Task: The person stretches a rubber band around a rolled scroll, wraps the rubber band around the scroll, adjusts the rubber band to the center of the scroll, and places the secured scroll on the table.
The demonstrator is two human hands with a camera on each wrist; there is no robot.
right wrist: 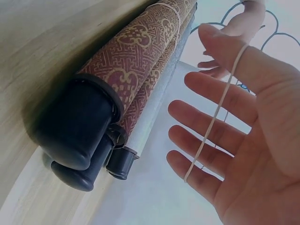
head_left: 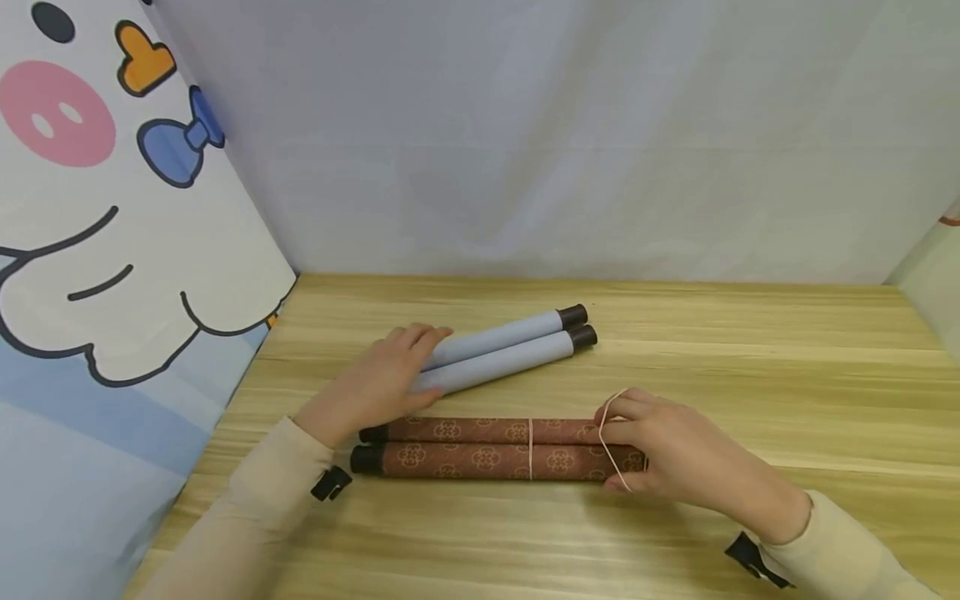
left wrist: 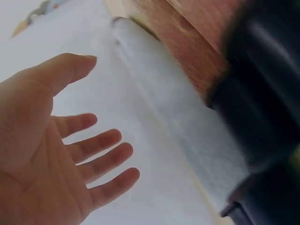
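Note:
Two brown-red patterned scrolls [head_left: 472, 458] with black end knobs lie side by side, a thin white band [head_left: 531, 450] around their middle. Over their right end is my right hand [head_left: 667, 446]. A second white elastic band [right wrist: 213, 119] is looped around its thumb and spread fingers, which look nearly straight in the right wrist view. Behind the red pair lie two pale blue scrolls [head_left: 502, 350], slanting up to the right. My left hand [head_left: 382, 375] is over their left end and hides it. Its fingers look loosely spread in the left wrist view.
The wooden tabletop [head_left: 787, 350] runs back to a pale cloth backdrop [head_left: 570, 142]. On the left hangs a cartoon-printed cloth [head_left: 135, 242]. A black clip [head_left: 330, 482] is at the left sleeve and another black clip [head_left: 753, 557] at the right sleeve.

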